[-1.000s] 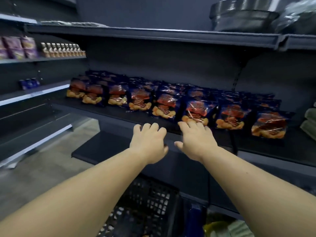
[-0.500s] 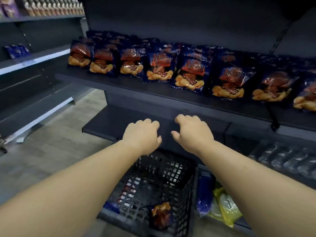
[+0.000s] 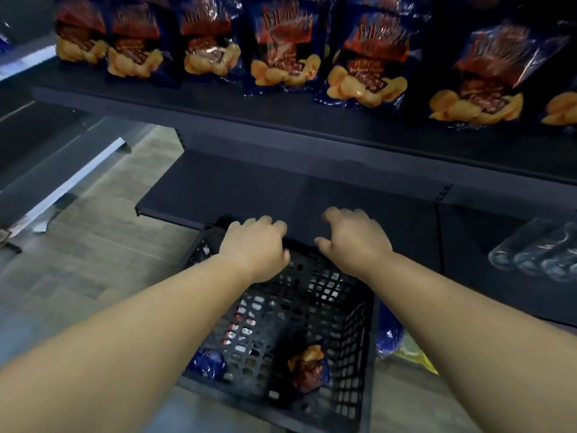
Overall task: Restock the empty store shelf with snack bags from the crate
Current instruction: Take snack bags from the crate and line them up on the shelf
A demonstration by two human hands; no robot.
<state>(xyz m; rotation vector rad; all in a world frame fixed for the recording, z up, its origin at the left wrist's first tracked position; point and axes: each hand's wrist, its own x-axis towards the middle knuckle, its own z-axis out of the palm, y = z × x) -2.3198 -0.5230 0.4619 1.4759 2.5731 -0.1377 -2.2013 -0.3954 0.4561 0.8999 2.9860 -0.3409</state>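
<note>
On my feed I see two bare forearms running in from the bottom corners, no sleeves reaching as far as the frame shows. The bare left hand (image 3: 254,248) and bare right hand (image 3: 354,242) wear no gloves, rings, watch or wristband that I can make out. Knuckles and wrists look plain and unmarked.

Dark navy snack bags w/ orange-red print (image 3: 282,48), top of frame: glossy crinkled plastic film, bright glare streaks. Dark grey shelf (image 3: 281,120) under them: matt, smooth, looks like painted metal. Black lattice crate (image 3: 352,354), bottom centre: matt moulded plastic. Clear bottles (image 3: 537,254), right edge: shiny transparent plastic. Floor (image 3: 103,260), left: dull wood-look planks.
</note>
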